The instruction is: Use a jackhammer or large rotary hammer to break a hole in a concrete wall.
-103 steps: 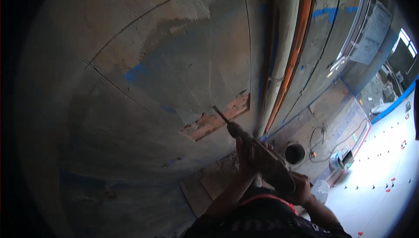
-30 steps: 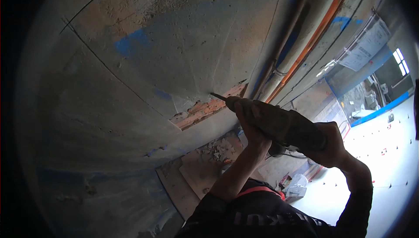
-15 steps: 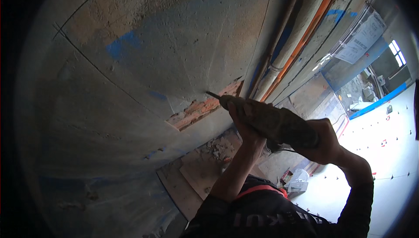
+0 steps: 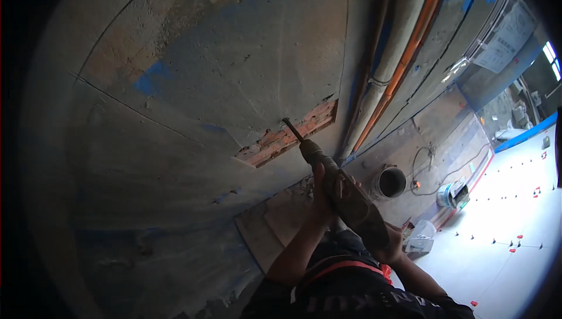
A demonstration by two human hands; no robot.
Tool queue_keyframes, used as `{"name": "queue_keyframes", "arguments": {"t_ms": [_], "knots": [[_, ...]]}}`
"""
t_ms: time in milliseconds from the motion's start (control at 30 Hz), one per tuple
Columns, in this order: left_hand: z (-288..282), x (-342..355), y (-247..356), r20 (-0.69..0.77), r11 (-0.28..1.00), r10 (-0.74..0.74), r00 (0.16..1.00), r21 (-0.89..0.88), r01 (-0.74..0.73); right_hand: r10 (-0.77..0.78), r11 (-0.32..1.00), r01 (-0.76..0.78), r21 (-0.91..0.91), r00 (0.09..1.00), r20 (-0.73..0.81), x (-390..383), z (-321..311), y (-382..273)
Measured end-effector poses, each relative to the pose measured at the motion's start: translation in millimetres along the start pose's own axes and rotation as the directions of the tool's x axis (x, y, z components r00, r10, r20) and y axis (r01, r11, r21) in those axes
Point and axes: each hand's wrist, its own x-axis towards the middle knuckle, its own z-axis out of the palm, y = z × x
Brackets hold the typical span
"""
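My left hand (image 4: 325,193) grips the front part of a dusty rotary hammer (image 4: 357,208), and my right hand (image 4: 392,243) holds its rear end. The chisel bit (image 4: 293,129) reaches up-left to the grey concrete wall (image 4: 234,67), its tip at or very close to the surface just above a long strip of exposed red brick (image 4: 311,127). Dark drawn lines and blue patches mark the wall. Whether the tip is sunk in the wall I cannot tell.
Orange (image 4: 404,67) and grey pipes (image 4: 374,108) run along the wall. A dark bucket (image 4: 392,181), a white bucket (image 4: 451,195), a cable (image 4: 427,190) and a clear bag (image 4: 420,237) lie on brown boards (image 4: 445,131). White tiles (image 4: 486,249) with small spacers stretch at right.
Since half a second ago the hammer's body has swung down and now points more steeply up at the wall, both hands lower with it. The buckets show again beside it.
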Motion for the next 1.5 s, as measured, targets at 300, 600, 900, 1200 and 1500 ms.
{"name": "queue_keyframes", "arguments": {"t_ms": [300,600,900,1200,1500], "knots": [[-92.4,-7.7,-19.6,0.012,0.95,-0.104,0.995,0.298,0.095,0.003,0.927,-0.058,0.37,0.989,0.147,-64.6,73.3,100.0],[-2.2,8.5,-78.0,0.316,0.999,0.03,0.948,0.021,-0.039,-0.074,0.997,0.074,0.004,0.997,0.004,-63.3,-43.4,13.8],[23.0,32.3,-43.7,0.378,0.984,-0.046,0.925,-0.141,0.107,-0.047,0.999,0.048,0.019,0.998,-0.029,-6.3,-59.7,-10.9],[55.5,35.5,-34.3,0.411,0.962,0.02,0.911,-0.256,0.095,-0.083,0.992,0.081,-0.096,0.996,-0.014,47.4,-96.8,-69.5],[59.0,36.3,-31.4,0.513,0.901,0.01,0.858,-0.377,0.215,-0.046,0.988,0.054,-0.144,0.997,0.058,50.0,-98.7,-81.4]]}}
